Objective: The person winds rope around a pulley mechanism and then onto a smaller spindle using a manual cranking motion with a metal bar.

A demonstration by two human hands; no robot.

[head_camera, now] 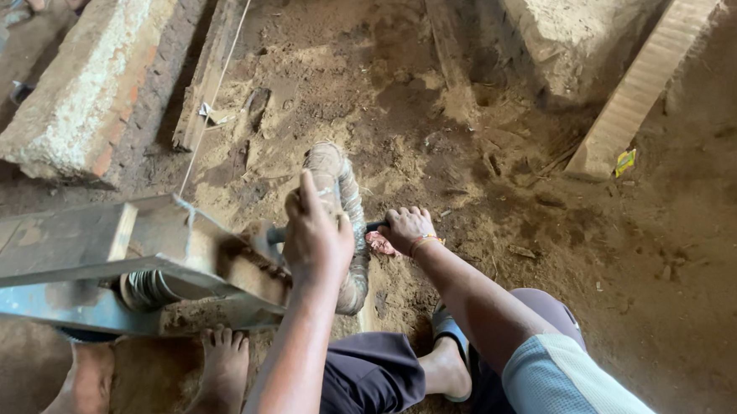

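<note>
Dirt floor (555, 248) fills most of what I see, loose and sandy, with no container that I can make out. My left hand (315, 235) rests on top of a wound spool (342, 225), fingers curled over it and forefinger raised. The spool looks pale, dusty and ribbed with coils, standing on edge on a dark rod (276, 234) that runs sideways from a grey metal frame (78, 273). My right hand (406, 228) is closed around the rod's far end, just beside the spool. A thin string (211, 98) stretches up toward a brick block (97, 78). Another person's bare foot (223, 366) stands below the frame.
</note>
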